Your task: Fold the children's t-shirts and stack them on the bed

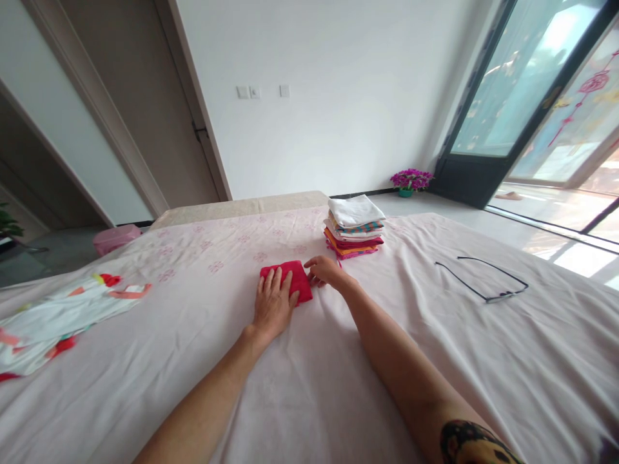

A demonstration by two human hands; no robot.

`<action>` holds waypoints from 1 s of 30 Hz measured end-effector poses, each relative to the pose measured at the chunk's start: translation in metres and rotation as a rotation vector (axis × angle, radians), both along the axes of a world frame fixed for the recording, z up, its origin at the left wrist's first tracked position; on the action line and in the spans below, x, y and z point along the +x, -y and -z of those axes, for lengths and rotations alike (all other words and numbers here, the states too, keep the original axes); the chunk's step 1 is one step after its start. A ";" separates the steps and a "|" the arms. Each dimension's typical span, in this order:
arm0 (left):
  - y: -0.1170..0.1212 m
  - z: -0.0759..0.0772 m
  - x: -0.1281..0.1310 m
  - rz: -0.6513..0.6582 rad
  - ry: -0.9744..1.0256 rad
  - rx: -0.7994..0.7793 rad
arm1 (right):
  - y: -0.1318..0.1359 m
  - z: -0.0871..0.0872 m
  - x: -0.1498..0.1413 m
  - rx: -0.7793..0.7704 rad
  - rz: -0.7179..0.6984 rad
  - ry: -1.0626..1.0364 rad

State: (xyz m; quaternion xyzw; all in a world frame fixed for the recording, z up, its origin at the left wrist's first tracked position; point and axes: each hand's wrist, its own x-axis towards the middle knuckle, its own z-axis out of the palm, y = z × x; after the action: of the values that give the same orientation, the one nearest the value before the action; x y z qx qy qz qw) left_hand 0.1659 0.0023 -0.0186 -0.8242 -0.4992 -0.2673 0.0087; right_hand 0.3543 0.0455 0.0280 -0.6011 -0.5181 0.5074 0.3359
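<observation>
My left hand lies flat, fingers slightly spread, hiding part of the red cloth; my right hand curls beside it, grip unclear.

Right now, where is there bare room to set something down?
The sheet is bare between the pale clothes and the red cloth, and between the stack and the glasses. Crowded around the red cloth: left hand on it, right hand beside it, stack just beyond.
</observation>
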 end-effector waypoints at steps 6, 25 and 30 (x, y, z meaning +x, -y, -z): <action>0.002 -0.001 0.004 0.025 0.051 -0.041 | 0.003 -0.007 -0.027 0.578 0.089 0.464; 0.019 0.007 -0.071 0.247 -0.042 -0.073 | 0.012 0.034 -0.031 0.687 -0.340 0.853; 0.018 0.002 -0.068 0.210 0.021 -0.091 | 0.021 0.002 -0.025 0.811 -0.409 0.810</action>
State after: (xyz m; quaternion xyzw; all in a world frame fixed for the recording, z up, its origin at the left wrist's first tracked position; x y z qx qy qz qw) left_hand 0.0977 -0.0158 -0.0208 -0.8687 -0.4216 -0.2525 -0.0619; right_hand 0.3291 0.0247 0.0264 -0.4588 -0.8616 0.0545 0.2100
